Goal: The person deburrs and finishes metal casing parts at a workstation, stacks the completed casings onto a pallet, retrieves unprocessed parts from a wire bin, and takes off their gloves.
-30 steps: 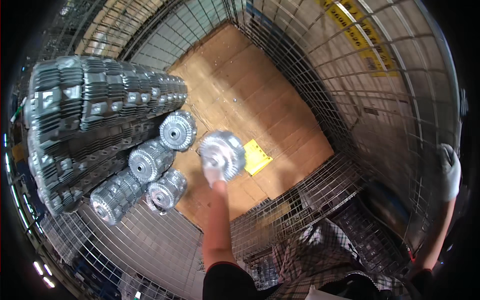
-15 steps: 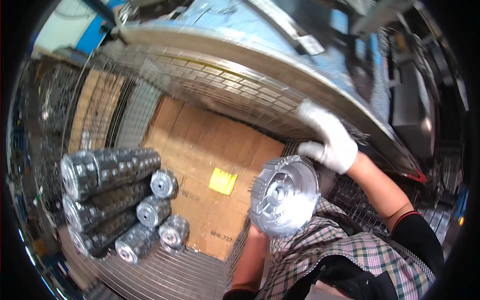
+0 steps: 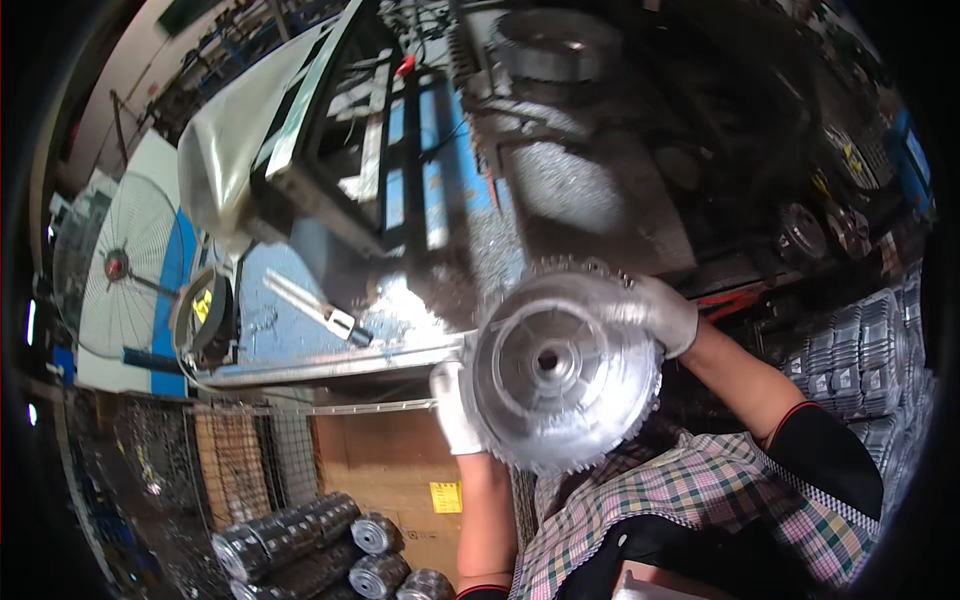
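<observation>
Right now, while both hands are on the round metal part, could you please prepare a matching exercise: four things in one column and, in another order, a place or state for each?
Things
1. round metal part
2. yellow slip
3. fan
4. checked apron

Places or states
A. on brown cardboard
B. worn, in several colours
C. held between the gloved left hand and the gloved right hand
D. near the left edge of the picture, behind a round wire guard

Right pairs: 1-C; 2-A; 3-D; 4-B
</observation>
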The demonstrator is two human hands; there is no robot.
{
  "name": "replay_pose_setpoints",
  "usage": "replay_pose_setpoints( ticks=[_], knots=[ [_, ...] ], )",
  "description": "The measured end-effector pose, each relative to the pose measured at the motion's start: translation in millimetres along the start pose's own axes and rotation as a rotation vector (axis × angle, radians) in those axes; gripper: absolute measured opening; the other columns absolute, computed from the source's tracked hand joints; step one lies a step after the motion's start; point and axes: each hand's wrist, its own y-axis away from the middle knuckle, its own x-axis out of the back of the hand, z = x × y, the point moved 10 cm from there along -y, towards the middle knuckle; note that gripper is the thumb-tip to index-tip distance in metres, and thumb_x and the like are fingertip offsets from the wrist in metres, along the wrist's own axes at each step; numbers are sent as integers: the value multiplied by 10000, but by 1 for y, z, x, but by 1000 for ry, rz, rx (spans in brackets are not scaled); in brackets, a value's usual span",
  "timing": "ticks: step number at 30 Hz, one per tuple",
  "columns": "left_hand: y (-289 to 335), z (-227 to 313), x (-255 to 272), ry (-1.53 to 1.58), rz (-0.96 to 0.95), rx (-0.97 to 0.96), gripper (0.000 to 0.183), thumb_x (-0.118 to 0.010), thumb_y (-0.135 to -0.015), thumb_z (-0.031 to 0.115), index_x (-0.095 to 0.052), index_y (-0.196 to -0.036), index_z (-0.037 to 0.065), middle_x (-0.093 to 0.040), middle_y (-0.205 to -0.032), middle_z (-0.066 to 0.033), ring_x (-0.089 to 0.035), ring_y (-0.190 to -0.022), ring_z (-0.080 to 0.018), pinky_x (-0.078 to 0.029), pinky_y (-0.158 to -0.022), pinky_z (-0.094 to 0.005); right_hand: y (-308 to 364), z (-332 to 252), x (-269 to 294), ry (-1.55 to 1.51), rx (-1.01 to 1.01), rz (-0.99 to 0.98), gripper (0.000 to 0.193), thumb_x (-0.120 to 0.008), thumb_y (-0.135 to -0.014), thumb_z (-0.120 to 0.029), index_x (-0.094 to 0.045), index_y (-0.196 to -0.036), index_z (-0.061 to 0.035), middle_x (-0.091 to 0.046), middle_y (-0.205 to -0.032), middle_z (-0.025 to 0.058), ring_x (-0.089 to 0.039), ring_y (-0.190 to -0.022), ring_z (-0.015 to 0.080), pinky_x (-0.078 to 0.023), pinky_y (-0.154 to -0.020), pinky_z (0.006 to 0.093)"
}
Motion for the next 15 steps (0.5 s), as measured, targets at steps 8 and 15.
replay_pose_setpoints(
  ticks=[8, 15],
  knots=[
    [57, 29, -216, -1518, -541, -972, 550, -663, -815, 498, -592, -1144, 63, -624, -1120, -140, -576, -1086, -326, -426, -967, -439, -28, -42, 102, 974, 442, 278, 326, -584, -830, -57, -668, -1134, -139, -655, -1090, 164, -652, -945, 316, -520, -854, 352],
    [30, -11, -234, -1871, -660, -869, 267, -747, -685, 250, -675, -936, 195, -701, -810, -26, -668, -844, -227, -455, -915, -455, -32, -53, 111, 942, 533, 351, 290, -565, -910, -160, -630, -1189, -123, -643, -1092, 201, -635, -990, 339, -514, -867, 398]
  ],
)
